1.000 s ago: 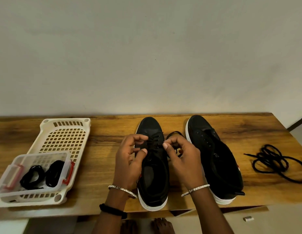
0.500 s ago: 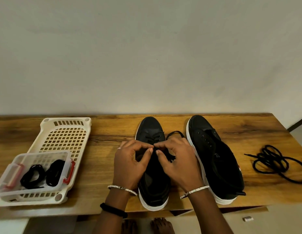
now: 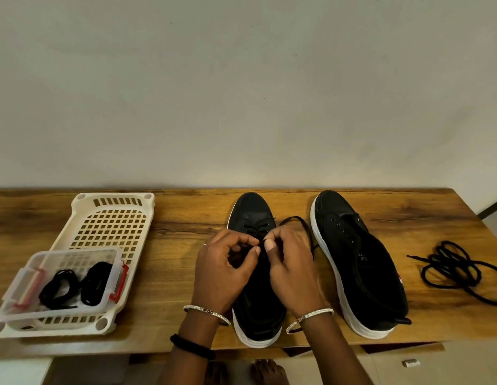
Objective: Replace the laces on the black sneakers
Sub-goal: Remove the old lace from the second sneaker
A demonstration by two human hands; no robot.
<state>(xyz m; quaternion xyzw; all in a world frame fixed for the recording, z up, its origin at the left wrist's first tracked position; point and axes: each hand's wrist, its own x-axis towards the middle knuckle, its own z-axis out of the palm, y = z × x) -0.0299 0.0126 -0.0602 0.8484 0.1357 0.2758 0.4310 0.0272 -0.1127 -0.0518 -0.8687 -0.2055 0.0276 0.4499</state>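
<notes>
- Both hands work over the centre black canvas sneaker with white sole (image 3: 253, 209), which stands toe-away on the wooden table (image 3: 180, 273)
- Left hand (image 3: 225, 269): fingers curled tight, thumb and forefinger pinching the thin black lace (image 3: 297, 219) above the eyelet rows; right hand (image 3: 291, 262): curled likewise, thumb pressing the same lace; the two grips nearly touch
- The lace crosses the front eyelets; a slack loop trails off between the two shoes
- Second black sneaker (image 3: 361, 262), just to the right: eyelets bare, no lace in it
- Loose tangle of black cord (image 3: 452, 269) lies well right of that shoe; I judge it a pulled-out lace
- Clear plastic box with red clasps (image 3: 114, 273) sits in the cream slotted basket (image 3: 114, 196) at left, holding two coiled black laces (image 3: 96, 282); I judge these the untouched replacements
- I can't tell from the hands whether the lace is going in or coming out
- My read: early; one shoe stripped, the centre one probably mid-unlacing; both relacings left
</notes>
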